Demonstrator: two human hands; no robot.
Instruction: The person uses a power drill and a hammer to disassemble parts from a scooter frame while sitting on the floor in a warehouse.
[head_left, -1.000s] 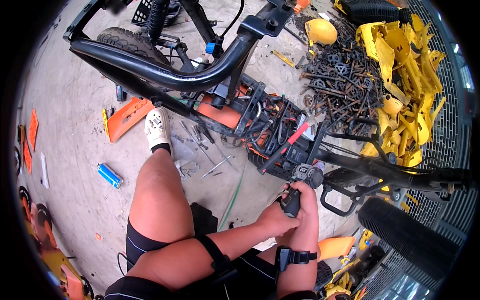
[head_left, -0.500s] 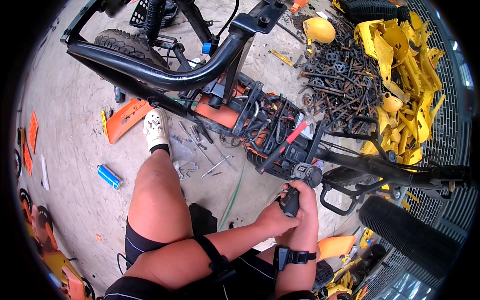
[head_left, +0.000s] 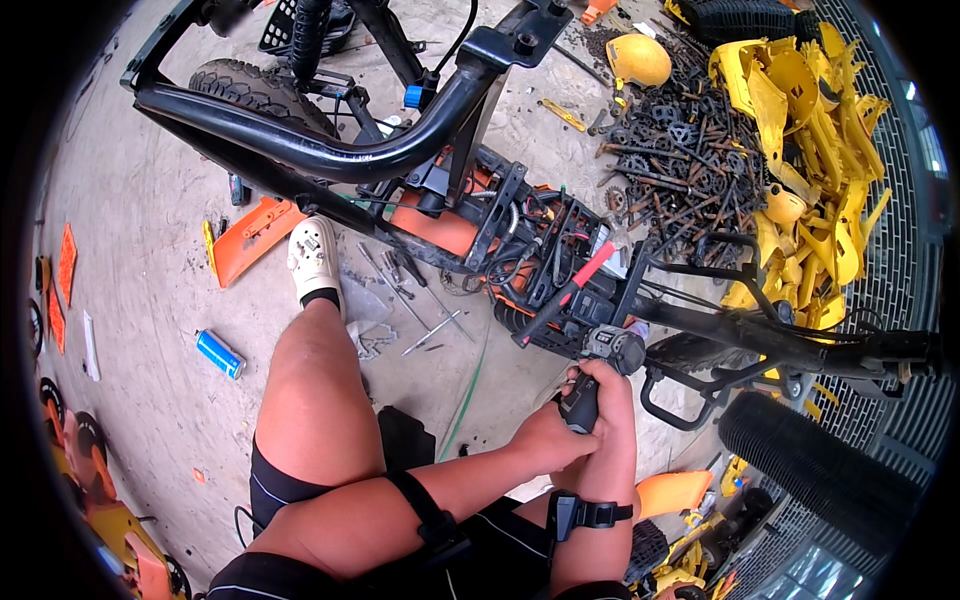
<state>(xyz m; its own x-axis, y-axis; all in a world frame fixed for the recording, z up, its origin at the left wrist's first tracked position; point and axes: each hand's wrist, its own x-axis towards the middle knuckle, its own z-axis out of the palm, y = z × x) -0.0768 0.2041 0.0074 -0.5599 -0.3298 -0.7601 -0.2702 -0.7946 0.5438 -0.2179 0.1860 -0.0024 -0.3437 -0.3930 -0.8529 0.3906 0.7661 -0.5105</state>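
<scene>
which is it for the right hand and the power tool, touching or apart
Touching. The head view shows the right hand closed on the power tool just below its grey head, with no gap between.

The power tool (head_left: 612, 348) sits in the fingers (head_left: 594, 371), its head ahead of them beside the machine (head_left: 505, 210), and a hammer (head_left: 573, 292) lies on the machine, ahead and left. Left of the fingers on the floor (head_left: 415, 375) lie rods (head_left: 432, 333), and farther left a can (head_left: 219, 354). Beyond the machine, ahead and right of the fingers, lie metal parts (head_left: 685, 165), with a heap of panels (head_left: 845, 195) right of those.
</scene>
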